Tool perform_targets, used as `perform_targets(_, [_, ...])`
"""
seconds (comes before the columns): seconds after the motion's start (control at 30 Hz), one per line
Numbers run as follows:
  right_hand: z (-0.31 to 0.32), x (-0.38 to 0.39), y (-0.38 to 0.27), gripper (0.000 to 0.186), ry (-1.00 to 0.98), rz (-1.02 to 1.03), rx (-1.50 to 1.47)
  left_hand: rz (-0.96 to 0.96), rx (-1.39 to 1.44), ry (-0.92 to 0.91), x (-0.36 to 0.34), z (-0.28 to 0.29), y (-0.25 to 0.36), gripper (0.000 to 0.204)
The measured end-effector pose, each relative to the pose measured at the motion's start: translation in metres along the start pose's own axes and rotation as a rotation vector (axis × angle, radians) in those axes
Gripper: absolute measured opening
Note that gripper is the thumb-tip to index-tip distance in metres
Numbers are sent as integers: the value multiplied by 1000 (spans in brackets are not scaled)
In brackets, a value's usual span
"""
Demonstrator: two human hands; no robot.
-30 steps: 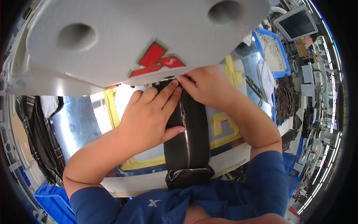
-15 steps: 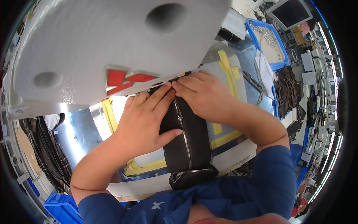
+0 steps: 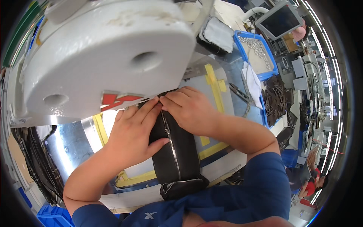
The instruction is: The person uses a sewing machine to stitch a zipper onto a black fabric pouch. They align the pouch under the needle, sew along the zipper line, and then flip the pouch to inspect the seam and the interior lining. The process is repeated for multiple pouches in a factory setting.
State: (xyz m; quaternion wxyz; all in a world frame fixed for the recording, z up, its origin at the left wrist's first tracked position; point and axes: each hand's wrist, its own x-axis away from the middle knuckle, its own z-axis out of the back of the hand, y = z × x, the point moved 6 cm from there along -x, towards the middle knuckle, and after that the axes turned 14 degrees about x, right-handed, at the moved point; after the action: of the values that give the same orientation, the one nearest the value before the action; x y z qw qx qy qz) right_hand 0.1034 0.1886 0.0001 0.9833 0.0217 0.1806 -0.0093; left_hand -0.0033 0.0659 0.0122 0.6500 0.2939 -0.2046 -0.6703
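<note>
A black fabric bag piece (image 3: 189, 151) with a silver zipper (image 3: 173, 146) lies lengthwise beneath my hands. Its nearer end, with a second curved zipper, reaches my shirt. My left hand (image 3: 132, 130) rests flat on its left side, fingers stretched forward and thumb spread toward the zipper. From the right, my right hand (image 3: 189, 109) presses the far end, its fingers together and bent over the fabric. The fingertips of both hands nearly meet at the zipper's far end. Just beyond them hangs the big pale sewing machine head (image 3: 102, 64), hiding the bag's far edge.
Yellow tape strips (image 3: 214, 89) mark the work surface. To the right are long-handled metal scissors or snips (image 3: 240, 92), a blue tray (image 3: 275, 70) of metal pieces and a pile of dark strips (image 3: 278, 98). Dark fabric pieces (image 3: 38, 162) hang at left, above a blue bin (image 3: 55, 216).
The whole view has shifted, so the machine head shows more of its top. My hands keep nearly the same hold on the bag piece, fingertips still together at the zipper's far end.
</note>
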Motion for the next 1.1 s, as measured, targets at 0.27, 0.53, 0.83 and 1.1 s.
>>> perform_targets(0.27, [5, -8, 3, 32, -64, 0, -45, -35, -25, 95, 6, -4, -3, 67])
perform_targets(0.53, [6, -10, 3, 27, -54, -37, -52, -55, -45, 104, 6, 1, -4, 60])
perform_targets(0.83, [8, -14, 3, 26, -121, -101, -6, -25, 98, 85, 6, 3, -12, 57])
perform_targets(1.1, [3, -24, -7, 20, -65, -134, -16, 24, 62, 82, 7, 6, -17, 49])
